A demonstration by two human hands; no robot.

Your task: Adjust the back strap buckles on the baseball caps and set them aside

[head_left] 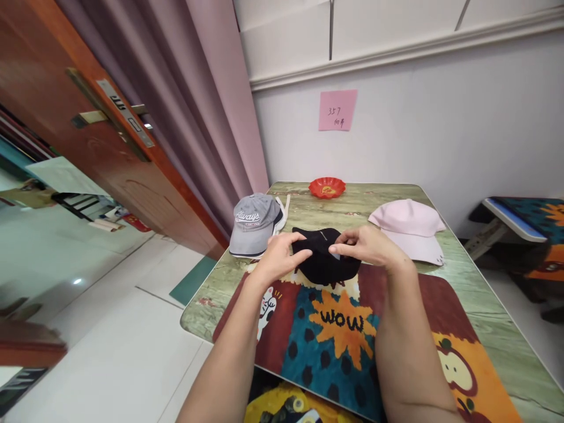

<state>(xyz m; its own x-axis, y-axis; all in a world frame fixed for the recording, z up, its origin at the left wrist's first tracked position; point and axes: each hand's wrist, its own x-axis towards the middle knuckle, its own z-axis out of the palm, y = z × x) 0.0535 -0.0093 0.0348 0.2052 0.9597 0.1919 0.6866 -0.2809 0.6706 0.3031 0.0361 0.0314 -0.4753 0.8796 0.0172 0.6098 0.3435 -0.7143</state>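
Note:
A black cap (324, 264) is at the middle of the table, over the far edge of a colourful mat. My left hand (284, 255) grips its left side, thumb on top. On its right side my right hand (363, 245) pinches the cap between thumb and fingers, near a small pale patch. To the left sits a grey cap (251, 226) with white "Always" lettering and a strap at its back. A pale pink cap (408, 226) rests at the right, its brim toward the near right.
The patterned mat (304, 341) covers the near part of the wooden-look table (202, 305). A red scalloped dish (326, 188) stands near the wall, below a pink note (337, 110). A curtain and an open door (145, 194) are on the left; another table (529, 223) is at right.

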